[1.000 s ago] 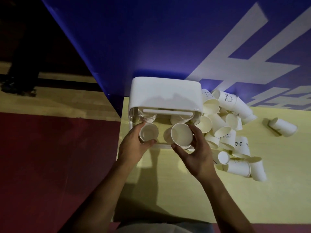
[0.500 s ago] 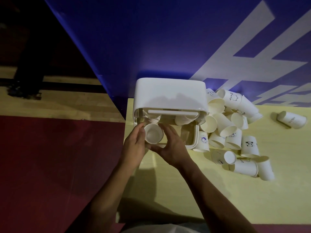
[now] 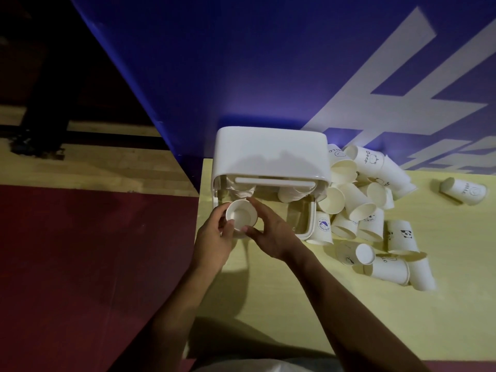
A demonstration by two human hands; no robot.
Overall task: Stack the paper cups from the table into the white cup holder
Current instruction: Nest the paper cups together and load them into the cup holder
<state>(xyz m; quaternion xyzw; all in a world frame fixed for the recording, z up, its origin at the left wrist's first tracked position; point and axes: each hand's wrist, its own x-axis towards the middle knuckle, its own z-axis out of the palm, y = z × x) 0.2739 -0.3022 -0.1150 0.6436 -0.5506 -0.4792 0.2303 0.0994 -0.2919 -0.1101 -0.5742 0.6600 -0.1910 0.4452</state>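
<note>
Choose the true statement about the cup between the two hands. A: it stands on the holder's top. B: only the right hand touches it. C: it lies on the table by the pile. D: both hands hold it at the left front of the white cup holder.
D: the left hand and the right hand both grip the paper cup, at the left front opening of the white cup holder.

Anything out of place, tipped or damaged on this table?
No damage or spill shows. The loose cups lie in a tumbled heap right of the white cup holder, many on their sides; a lone cup lies apart, farther right. The left hand and right hand grip one upright cup at the holder's front.
</note>
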